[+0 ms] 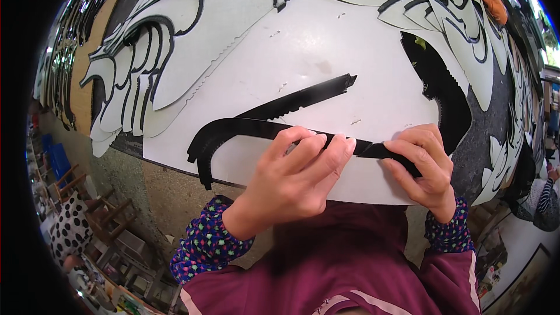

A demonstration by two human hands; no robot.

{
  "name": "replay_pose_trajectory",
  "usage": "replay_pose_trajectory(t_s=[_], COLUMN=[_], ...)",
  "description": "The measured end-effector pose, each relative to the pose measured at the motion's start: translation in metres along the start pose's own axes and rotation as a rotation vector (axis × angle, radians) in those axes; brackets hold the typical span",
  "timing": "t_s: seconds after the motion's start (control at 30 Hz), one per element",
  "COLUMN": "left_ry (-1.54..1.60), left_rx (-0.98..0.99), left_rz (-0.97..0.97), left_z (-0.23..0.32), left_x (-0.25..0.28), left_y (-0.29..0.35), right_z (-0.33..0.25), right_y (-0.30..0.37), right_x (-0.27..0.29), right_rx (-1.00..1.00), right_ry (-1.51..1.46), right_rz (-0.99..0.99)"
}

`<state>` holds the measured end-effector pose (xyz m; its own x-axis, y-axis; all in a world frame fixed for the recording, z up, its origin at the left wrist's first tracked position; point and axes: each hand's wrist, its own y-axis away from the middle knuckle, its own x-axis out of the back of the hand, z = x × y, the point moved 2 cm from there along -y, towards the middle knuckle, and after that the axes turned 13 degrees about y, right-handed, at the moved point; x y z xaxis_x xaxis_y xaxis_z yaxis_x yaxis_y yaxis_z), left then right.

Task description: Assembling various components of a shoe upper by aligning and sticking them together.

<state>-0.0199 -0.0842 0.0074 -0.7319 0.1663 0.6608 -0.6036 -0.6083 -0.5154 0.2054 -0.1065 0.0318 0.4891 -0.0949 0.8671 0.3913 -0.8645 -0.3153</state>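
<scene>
A long black strip (248,129) with a curved left end lies along the near side of the white board (315,41). My left hand (297,178) is closed on its middle, fingertips pressed together along the upper edge. Farther right, my right hand (423,166) pinches the strip's right part between thumb and fingers. Just beyond the strip lies a second black strip (309,94) with a notched edge, slanting up to the right. A broad, curved black piece (443,81) with a toothed inner edge lies past my right hand. The strip's material is hard to tell.
White shaped pieces with black edging (157,52) overlap at the far left, and more such pieces (431,9) pile up at the far right. An orange item (494,8) sits beyond them. Wooden stools (111,219) stand on the floor at left. Someone's striped sleeve (546,198) shows at the right edge.
</scene>
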Motion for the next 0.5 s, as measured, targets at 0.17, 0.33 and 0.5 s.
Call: replay_pose_trajectory(t_s=[0.17, 0.33, 0.5], left_ry=[-0.011, -0.005, 0.0], left_rx=[-0.016, -0.009, -0.003], left_rz=[0.007, 0.004, 0.012], left_z=[-0.0009, -0.0005, -0.0004], left_x=[-0.0002, -0.0001, -0.0004], left_y=[0.0006, 0.0006, 0.0011], right_z=[-0.0012, -0.0012, -0.0014], right_y=[-0.0018, -0.0012, -0.0017], right_x=[0.0004, -0.0001, -0.0001], right_rx=[0.004, 0.001, -0.005], right_ry=[-0.002, 0.007, 0.006], right_rz=[0.001, -0.006, -0.019])
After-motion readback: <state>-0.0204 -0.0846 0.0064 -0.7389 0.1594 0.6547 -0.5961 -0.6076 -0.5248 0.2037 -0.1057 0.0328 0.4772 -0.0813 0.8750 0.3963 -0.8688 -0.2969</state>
